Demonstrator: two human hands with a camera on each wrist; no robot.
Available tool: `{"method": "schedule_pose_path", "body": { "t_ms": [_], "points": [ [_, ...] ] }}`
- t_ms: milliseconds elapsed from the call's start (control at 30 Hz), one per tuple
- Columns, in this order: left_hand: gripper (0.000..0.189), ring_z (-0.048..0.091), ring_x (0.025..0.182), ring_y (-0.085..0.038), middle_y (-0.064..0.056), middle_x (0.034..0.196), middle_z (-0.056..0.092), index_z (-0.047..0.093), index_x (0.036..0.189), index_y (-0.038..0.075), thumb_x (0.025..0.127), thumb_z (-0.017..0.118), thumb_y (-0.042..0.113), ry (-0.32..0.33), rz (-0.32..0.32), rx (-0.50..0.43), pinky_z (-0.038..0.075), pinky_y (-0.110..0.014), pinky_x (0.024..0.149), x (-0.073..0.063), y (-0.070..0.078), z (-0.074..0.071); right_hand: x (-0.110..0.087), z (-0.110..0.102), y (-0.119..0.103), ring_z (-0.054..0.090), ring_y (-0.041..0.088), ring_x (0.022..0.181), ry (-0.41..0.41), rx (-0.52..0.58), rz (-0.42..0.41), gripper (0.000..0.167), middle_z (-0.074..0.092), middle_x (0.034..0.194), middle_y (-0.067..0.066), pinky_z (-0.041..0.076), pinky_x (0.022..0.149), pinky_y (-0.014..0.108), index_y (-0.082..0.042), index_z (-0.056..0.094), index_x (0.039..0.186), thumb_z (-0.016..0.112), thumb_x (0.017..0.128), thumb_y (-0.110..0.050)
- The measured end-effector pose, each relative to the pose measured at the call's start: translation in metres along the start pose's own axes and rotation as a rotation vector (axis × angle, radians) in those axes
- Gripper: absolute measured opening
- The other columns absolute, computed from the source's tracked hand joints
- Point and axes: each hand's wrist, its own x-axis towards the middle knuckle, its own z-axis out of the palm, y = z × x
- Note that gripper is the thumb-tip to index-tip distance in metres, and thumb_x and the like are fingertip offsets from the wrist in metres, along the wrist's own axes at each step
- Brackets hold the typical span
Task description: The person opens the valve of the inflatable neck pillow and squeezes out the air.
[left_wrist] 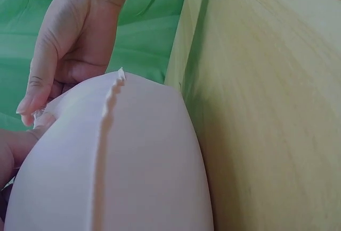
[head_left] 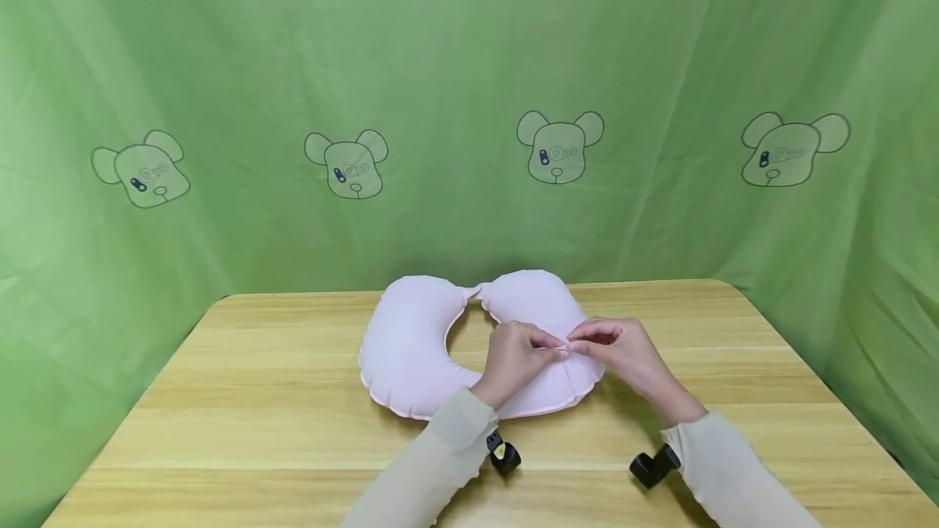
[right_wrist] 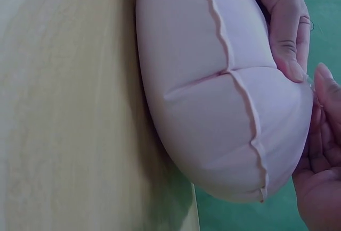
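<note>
A pale pink, U-shaped neck pillow [head_left: 411, 341], puffed up with puckered seams, lies on the table, its two ends meeting at the far side. My left hand [head_left: 513, 353] reaches over its right arm and pinches the pillow's upper face. Facing it, my right hand [head_left: 619, 349] pinches at the same spot with thumb and fingers. Between the fingertips, a small clear piece [right_wrist: 311, 83] that looks like an air valve shows in the right wrist view. Fingers cover most of it. A raised seam [left_wrist: 101, 140] runs along the pillow's side in the left wrist view.
The wooden table [head_left: 242, 414] extends on both sides of the pillow. A green curtain [head_left: 455, 63] with bear-head outlines hangs behind and around it. Black wrist camera mounts [head_left: 504, 456] hang below both sleeves.
</note>
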Motion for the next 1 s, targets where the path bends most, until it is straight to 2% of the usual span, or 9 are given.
{"method": "schedule_pose_path", "body": {
  "t_ms": [233,533,700,867,1000],
  "points": [
    [0.009,0.06,0.065,0.006,0.005,0.074,0.072,0.078,0.076,0.014,0.073,0.082,0.021,0.004,-0.005,-0.002,0.042,-0.008,0.06,-0.0008,-0.0015,0.0007,-0.0002,0.0034,0.0034,0.062,0.006,0.079,0.024,0.013,0.021,0.021,0.071,0.089,0.0,0.05,0.066,0.019,0.006,0.07,0.093,0.073,0.081,-0.011],
    [0.009,0.06,0.066,0.005,0.005,0.074,0.072,0.078,0.076,0.014,0.073,0.081,0.022,0.004,-0.004,0.001,0.042,-0.008,0.06,0.0008,-0.0003,-0.0013,0.0009,0.0064,0.0039,0.061,0.005,0.075,0.055,0.045,0.037,0.021,0.069,0.082,-0.013,0.049,0.064,0.017,0.011,0.068,0.092,0.071,0.083,-0.007],
    [0.009,0.059,0.065,0.006,0.005,0.074,0.072,0.078,0.076,0.014,0.072,0.082,0.022,-0.003,-0.011,0.003,0.041,-0.008,0.06,0.0013,0.0006,-0.0021,0.0017,0.0081,0.0015,0.061,0.005,0.074,0.07,0.089,0.045,0.022,0.07,0.08,-0.008,0.05,0.064,0.018,0.014,0.066,0.091,0.072,0.081,-0.005],
    [0.009,0.058,0.064,0.007,0.006,0.074,0.072,0.078,0.076,0.015,0.073,0.081,0.022,-0.004,-0.011,-0.005,0.041,-0.009,0.06,0.0016,0.0001,-0.0023,0.002,0.007,0.0028,0.061,0.007,0.075,0.077,0.114,0.036,0.015,0.071,0.083,-0.001,0.05,0.065,0.018,0.008,0.069,0.087,0.074,0.079,-0.003],
    [0.009,0.058,0.063,0.007,0.006,0.073,0.072,0.078,0.076,0.015,0.073,0.081,0.022,-0.006,-0.014,-0.009,0.042,-0.009,0.06,0.0014,-0.0012,-0.0021,0.0019,0.0051,0.0045,0.061,0.007,0.075,0.063,0.107,0.02,0.017,0.069,0.082,-0.007,0.05,0.063,0.018,0.01,0.068,0.088,0.074,0.078,-0.003]
  ]
}}
